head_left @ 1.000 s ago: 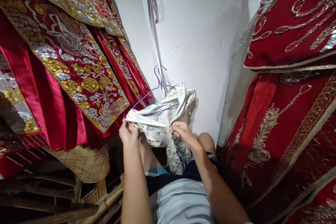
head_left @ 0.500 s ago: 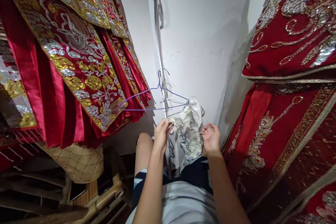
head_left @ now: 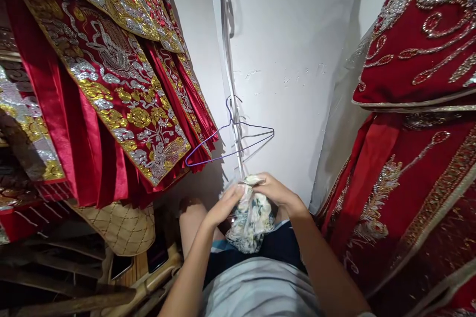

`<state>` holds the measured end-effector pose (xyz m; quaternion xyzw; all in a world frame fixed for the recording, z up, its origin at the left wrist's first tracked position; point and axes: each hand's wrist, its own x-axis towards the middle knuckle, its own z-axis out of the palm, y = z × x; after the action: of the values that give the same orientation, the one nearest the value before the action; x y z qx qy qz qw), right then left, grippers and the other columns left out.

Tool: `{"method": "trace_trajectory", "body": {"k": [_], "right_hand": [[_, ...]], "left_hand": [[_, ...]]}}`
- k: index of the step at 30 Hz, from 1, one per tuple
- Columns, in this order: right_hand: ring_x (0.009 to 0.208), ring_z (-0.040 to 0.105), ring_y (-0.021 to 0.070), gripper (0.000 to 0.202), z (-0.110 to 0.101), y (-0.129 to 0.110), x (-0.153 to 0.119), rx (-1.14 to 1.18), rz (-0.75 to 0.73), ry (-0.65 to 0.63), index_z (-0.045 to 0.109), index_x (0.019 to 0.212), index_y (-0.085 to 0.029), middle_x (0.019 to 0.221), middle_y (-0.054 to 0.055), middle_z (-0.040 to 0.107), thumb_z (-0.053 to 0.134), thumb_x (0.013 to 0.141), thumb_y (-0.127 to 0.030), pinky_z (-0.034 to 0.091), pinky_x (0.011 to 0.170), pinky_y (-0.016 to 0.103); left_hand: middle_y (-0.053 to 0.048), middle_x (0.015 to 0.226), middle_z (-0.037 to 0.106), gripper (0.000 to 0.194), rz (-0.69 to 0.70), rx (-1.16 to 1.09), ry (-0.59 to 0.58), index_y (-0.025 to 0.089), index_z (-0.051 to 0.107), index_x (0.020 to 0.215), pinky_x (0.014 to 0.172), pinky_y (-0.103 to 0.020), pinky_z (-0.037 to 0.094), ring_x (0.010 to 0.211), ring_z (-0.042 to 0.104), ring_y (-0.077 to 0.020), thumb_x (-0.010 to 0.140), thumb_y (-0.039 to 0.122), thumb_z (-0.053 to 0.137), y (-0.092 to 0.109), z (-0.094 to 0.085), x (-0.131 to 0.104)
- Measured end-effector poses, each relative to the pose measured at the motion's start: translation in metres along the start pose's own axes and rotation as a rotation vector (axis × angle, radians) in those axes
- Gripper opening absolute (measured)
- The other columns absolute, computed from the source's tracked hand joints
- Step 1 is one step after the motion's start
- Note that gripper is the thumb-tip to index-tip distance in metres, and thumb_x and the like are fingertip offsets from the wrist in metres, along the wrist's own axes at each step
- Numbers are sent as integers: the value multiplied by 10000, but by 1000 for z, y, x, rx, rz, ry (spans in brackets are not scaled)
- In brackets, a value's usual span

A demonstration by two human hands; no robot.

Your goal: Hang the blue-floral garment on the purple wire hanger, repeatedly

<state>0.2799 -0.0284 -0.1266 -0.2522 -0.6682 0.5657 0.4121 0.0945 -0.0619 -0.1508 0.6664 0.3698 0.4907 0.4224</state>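
Observation:
A bunched garment of pale, patterned fabric (head_left: pixel 250 225) hangs from between my hands, above my lap. My left hand (head_left: pixel 228 203) grips its upper left edge, the fingers partly blurred. On the other side my right hand (head_left: pixel 275 190) is closed round the top of the cloth, its fingertips hidden behind the fabric. Just beyond my hands a thin purple wire hanger (head_left: pixel 230 156) hangs tilted from a white strip (head_left: pixel 225 44) on the wall, with nothing on it.
Red costumes with gold and silver embroidery (head_left: pixel 137 118) hang at the left. More red beaded garments (head_left: pixel 420 79) hang close on the right. A bamboo seat (head_left: pixel 139 287) with two phones (head_left: pixel 121 265) on it stands at lower left. A pale wall (head_left: pixel 293 25) faces me.
The garment has come off the hanger's right end and is now gathered lower, near my lap. Both hands have moved together on it. The hanger has swung and tilted.

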Motion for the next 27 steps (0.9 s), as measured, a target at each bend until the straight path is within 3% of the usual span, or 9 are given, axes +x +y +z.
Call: {"method": "trace_trajectory", "body": {"k": [3, 7, 9, 12, 15, 17, 20, 22, 27], "right_hand": [[650, 556, 153, 60, -23, -19, 20, -109, -209, 201, 642, 635, -160, 634, -3, 616, 609, 634, -210, 441, 646, 265], [713, 562, 164, 268, -46, -27, 57, -232, -291, 383, 696, 873, -180, 753, 4, 644, 570, 637, -188, 439, 658, 263], [771, 576, 181, 285, -50, -21, 77, -326, -246, 424, 698, 930, -184, 798, 20, 664, 576, 675, -227, 457, 721, 285], [822, 595, 210, 223, -51, -6, 98, -445, -142, 411, 699, 840, -168, 837, 55, 692, 556, 734, -304, 464, 795, 324], [814, 596, 228, 181, -55, 4, 98, -497, -124, 412, 670, 728, -166, 802, 55, 694, 556, 718, -306, 454, 766, 322], [766, 582, 216, 149, -61, 5, 88, -517, -159, 433, 642, 666, -166, 730, 34, 668, 560, 690, -290, 433, 707, 295], [667, 536, 176, 142, -69, 0, 72, -538, -198, 440, 606, 607, -163, 623, -3, 599, 553, 675, -276, 389, 631, 266], [636, 507, 156, 154, -71, -3, 64, -536, -198, 439, 608, 616, -161, 599, -16, 565, 548, 687, -284, 370, 613, 261], [578, 434, 127, 152, -58, -1, 56, -484, -169, 407, 550, 586, -177, 562, -34, 507, 537, 677, -298, 344, 585, 259]], "left_hand": [[-23, 650, 633, 261, -143, 156, -214, 174, 702, 661, 596, -283, 492, 616, 577, -197, 730, 420, 759, -9, -21, -22], [-42, 806, 694, 337, -250, 249, -248, 150, 718, 838, 692, -295, 498, 730, 597, -216, 779, 481, 696, 6, -51, -39], [-41, 875, 703, 389, -232, 397, -250, 145, 695, 878, 747, -297, 493, 795, 601, -223, 838, 522, 612, 22, -70, -38], [-42, 795, 679, 453, -178, 779, -201, 155, 655, 786, 740, -306, 476, 751, 595, -221, 917, 535, 447, 41, -102, -26], [-100, 744, 665, 464, -164, 1136, -109, 171, 642, 682, 764, -358, 486, 764, 610, -260, 912, 482, 386, 46, -129, -11], [-146, 895, 707, 410, -121, 1202, -43, 170, 700, 784, 875, -405, 489, 932, 623, -301, 886, 423, 394, 43, -141, -2], [-149, 1242, 664, 429, 10, 1154, 88, 162, 707, 1059, 1050, -476, 414, 1206, 528, -323, 882, 389, 389, 37, -144, 8], [-144, 1385, 578, 439, 99, 1090, 182, 150, 687, 1086, 1113, -499, 355, 1304, 460, -319, 908, 391, 366, 37, -139, 14], [-137, 1291, 626, 347, 347, 882, 363, 152, 642, 1091, 1085, -423, 405, 1224, 558, -252, 936, 306, 372, 55, -111, 40]]}}
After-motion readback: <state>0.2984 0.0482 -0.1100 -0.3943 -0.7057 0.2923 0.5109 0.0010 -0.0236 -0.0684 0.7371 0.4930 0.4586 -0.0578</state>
